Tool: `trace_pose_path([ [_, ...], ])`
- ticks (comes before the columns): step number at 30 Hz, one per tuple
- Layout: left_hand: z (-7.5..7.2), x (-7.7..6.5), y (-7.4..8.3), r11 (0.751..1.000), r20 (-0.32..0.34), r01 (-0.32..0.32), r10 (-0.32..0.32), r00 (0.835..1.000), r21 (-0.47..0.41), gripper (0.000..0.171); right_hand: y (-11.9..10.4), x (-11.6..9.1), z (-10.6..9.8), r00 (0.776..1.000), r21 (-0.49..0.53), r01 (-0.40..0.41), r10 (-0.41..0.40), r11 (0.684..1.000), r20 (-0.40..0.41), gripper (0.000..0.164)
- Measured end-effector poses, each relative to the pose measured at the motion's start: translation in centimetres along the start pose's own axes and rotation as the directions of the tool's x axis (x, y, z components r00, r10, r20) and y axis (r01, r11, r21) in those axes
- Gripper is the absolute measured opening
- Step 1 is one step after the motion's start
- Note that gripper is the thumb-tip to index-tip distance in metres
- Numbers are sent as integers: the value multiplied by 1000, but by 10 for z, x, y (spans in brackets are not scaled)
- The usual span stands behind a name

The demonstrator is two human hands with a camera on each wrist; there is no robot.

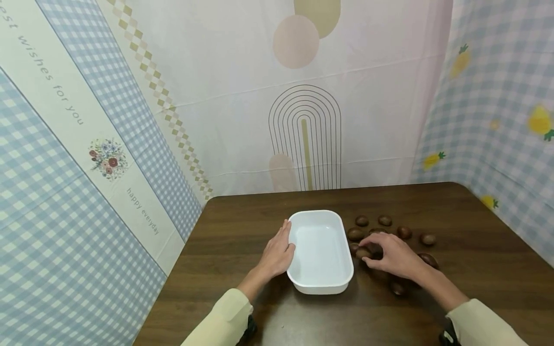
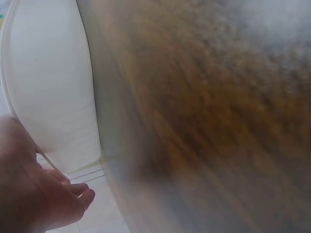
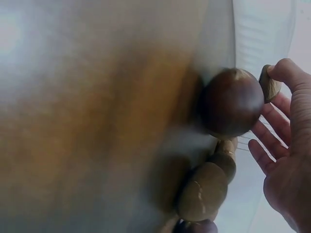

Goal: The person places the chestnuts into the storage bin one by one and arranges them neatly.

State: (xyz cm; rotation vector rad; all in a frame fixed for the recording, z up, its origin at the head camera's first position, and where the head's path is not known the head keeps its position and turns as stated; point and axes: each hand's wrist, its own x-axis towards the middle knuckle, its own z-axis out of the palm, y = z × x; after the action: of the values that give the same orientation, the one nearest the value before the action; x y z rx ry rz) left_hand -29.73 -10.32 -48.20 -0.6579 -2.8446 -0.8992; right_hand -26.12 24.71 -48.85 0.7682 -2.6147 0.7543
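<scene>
A white rectangular dish [image 1: 321, 250] stands upright on the table with a smooth pale interior. My left hand [image 1: 277, 252] holds its left side, the thumb over the rim and the fingers along the outer wall. In the left wrist view, this hand [image 2: 36, 179] is at the lower left beside the dish wall [image 2: 53, 87]. To the right of the dish, my right hand [image 1: 391, 254] pinches a brown chestnut [image 1: 363, 253] between thumb and fingers. The right wrist view has the held chestnut [image 3: 270, 85] at the thumb tip, partly behind a larger chestnut [image 3: 233, 103].
Several loose chestnuts lie around the right hand, among them one chestnut [image 1: 428, 239] at the far right and another [image 1: 397, 288] nearer the front. Some are partly hidden by the hand. The brown wooden table [image 1: 242, 216] meets a patterned cloth backdrop [image 1: 233, 120] behind.
</scene>
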Motion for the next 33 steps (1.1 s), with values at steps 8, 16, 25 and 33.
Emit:
trace_pose_path([
  [8, 2, 4, 1, 1000, 2, 5, -5, 1000, 7, 67, 1, 17, -12, 995, 11, -91, 91, 996, -38, 31],
  [16, 1, 4, 2, 1000, 6, 7, -7, 1000, 12, 66, -7, 38, -14, 991, 72, -104, 110, 992, -77, 31],
  [25, 2, 6, 2, 1000, 7, 10, -10, 1000, 19, 66, -22, 59, -1, 992, 103, -100, 108, 990, -71, 33],
  [33, 2, 6, 2, 1000, 12, 17, -17, 1000, 23, 66, -35, 68, 15, 996, 150, -59, 67, 987, -50, 30],
])
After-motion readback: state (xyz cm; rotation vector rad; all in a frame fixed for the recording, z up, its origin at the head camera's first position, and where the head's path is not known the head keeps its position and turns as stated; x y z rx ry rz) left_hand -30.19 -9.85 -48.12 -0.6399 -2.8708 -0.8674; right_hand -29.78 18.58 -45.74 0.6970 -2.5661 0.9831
